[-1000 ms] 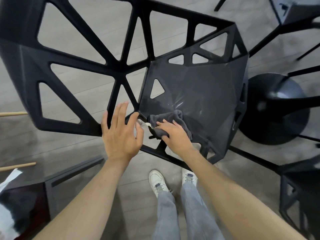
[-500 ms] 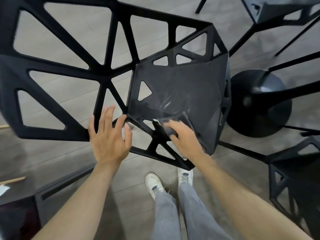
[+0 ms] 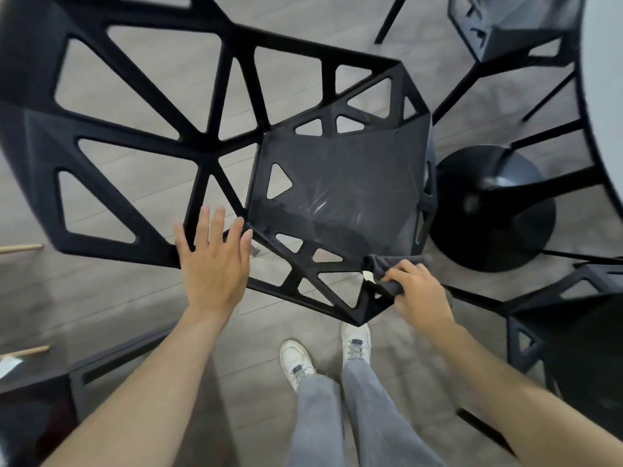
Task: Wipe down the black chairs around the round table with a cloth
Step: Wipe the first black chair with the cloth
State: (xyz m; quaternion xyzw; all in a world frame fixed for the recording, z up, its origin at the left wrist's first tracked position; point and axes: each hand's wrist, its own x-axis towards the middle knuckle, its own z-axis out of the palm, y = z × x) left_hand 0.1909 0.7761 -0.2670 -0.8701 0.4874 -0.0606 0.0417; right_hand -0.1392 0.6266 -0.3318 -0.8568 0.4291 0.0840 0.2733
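Note:
A black chair [image 3: 344, 183] with a lattice of triangular cut-outs fills the middle of the head view, its seat showing streaks. My right hand [image 3: 419, 293] is shut on a dark grey cloth [image 3: 387, 267], which presses on the seat's near right corner frame. My left hand [image 3: 214, 261] lies flat with fingers spread on the lattice rail at the seat's near left edge. The round table's pale edge [image 3: 603, 96] shows at the far right, its black dome base [image 3: 492, 210] on the floor beside the chair.
Another black chair [image 3: 505, 35] stands at the top right and a third [image 3: 573, 342] at the lower right. A dark furniture piece [image 3: 43, 402] sits at the lower left with wooden rods [image 3: 20, 248] near it. My white shoes [image 3: 323, 355] stand on grey plank flooring.
My right hand has slid the cloth from the seat's near middle edge rightward to its near right corner. My left hand has stayed on the lattice rail.

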